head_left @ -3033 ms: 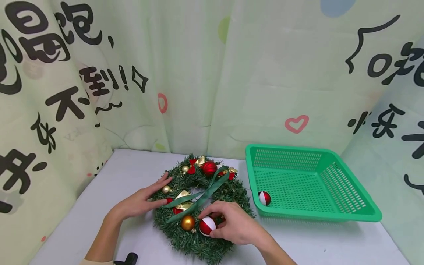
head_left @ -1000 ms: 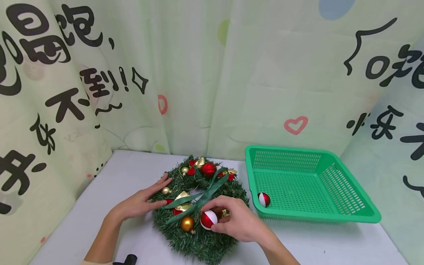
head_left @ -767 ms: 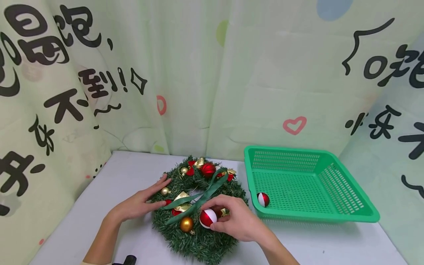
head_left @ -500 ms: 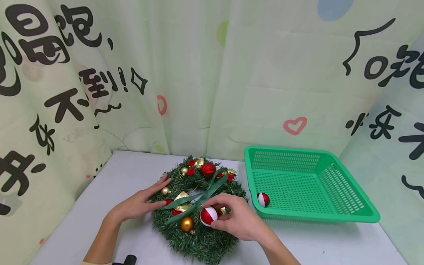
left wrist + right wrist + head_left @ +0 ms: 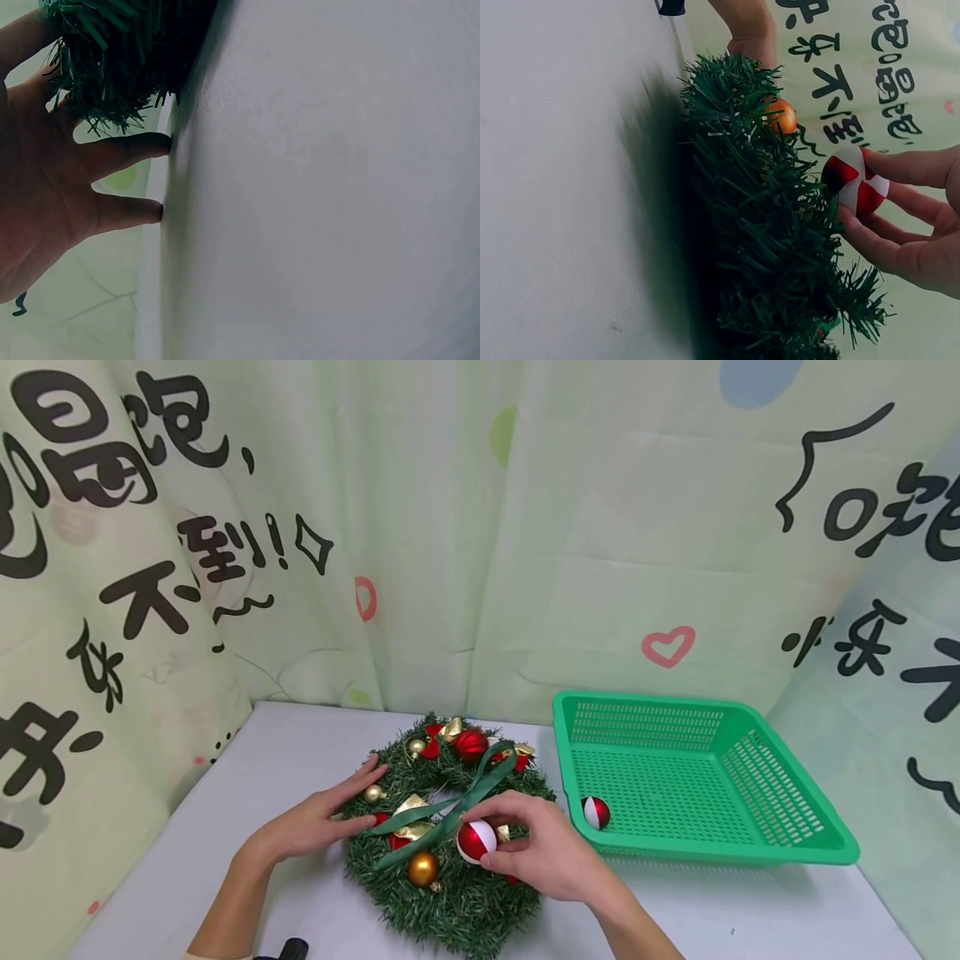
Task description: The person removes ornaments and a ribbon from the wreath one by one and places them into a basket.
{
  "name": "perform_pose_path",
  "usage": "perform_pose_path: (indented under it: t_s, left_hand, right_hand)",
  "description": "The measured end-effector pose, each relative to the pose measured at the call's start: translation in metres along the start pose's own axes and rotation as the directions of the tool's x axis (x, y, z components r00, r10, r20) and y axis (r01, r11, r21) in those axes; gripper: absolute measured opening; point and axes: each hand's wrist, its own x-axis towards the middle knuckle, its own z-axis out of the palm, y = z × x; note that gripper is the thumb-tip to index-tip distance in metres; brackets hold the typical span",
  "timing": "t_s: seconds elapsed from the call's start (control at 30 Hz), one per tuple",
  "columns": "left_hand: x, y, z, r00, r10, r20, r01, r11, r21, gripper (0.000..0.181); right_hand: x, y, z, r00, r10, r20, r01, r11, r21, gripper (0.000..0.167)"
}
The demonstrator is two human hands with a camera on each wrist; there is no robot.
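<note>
A green wreath (image 5: 465,902) lies on the table, trimmed with red and gold baubles, bows and a dark green ribbon (image 5: 450,822). My right hand (image 5: 540,843) pinches a red and white bauble (image 5: 476,842) between thumb and fingers, over the wreath's near right part. In the right wrist view that bauble (image 5: 856,180) sits against the tips of the greenery. My left hand (image 5: 322,814) rests on the wreath's left side with fingers spread. The left wrist view shows two fingertips (image 5: 154,144) of it reaching down to the table beside the greenery (image 5: 120,60).
To the right stands a green plastic basket (image 5: 720,852) with another red and white bauble (image 5: 597,812) in its near left corner. A gold bauble (image 5: 423,868) sits on the wreath's front. A black object (image 5: 292,950) shows at the bottom edge. Printed curtains (image 5: 420,527) surround the table.
The right hand has shifted slightly up and to the right with the red and white bauble, which has turned a little in its fingers. The left hand stays on the wreath.
</note>
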Motion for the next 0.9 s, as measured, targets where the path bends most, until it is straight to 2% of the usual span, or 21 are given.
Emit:
perform_pose_path:
  t_s: [0.57, 0.9]
  left_hand:
    - [0.000, -0.001, -0.001, 1.000, 0.005, 0.003, -0.005, 1.000, -0.003, 0.073]
    - [0.000, 0.000, -0.001, 1.000, -0.004, 0.005, 0.004, 1.000, -0.008, 0.073]
  right_hand:
    - [-0.002, -0.001, -0.011, 0.999, 0.003, -0.045, 0.000, 0.997, 0.078, 0.040]
    - [-0.004, -0.001, -0.019, 0.995, 0.003, -0.104, 0.002, 0.999, 0.046, 0.041]
